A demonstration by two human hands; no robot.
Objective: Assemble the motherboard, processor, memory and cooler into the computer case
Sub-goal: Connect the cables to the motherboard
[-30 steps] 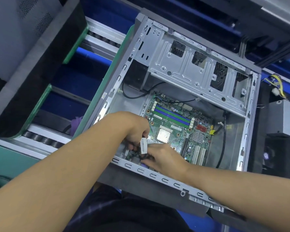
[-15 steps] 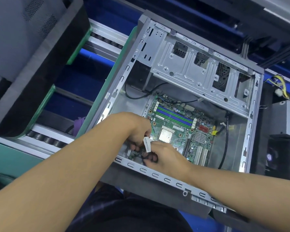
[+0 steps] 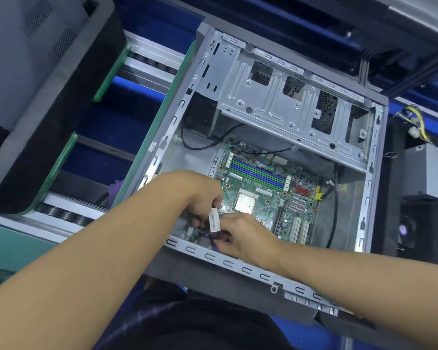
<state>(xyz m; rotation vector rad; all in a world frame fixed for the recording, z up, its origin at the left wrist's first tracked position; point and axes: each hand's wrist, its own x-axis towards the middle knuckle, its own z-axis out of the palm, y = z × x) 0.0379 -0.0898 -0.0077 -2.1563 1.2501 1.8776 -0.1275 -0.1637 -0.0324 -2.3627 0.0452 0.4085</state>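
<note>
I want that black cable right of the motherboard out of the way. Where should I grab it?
I'd pinch the black cable mid-run, coming down through the open side: there it runs clear between the motherboard and the case wall.

— Where's the motherboard (image 3: 263, 190)?
— Green, lying flat inside the open grey computer case (image 3: 370, 190), toward its near side.
— And the processor (image 3: 245, 203)?
— A silver square seated mid-board, with the blue and green memory slots (image 3: 258, 174) just beyond it.
</note>
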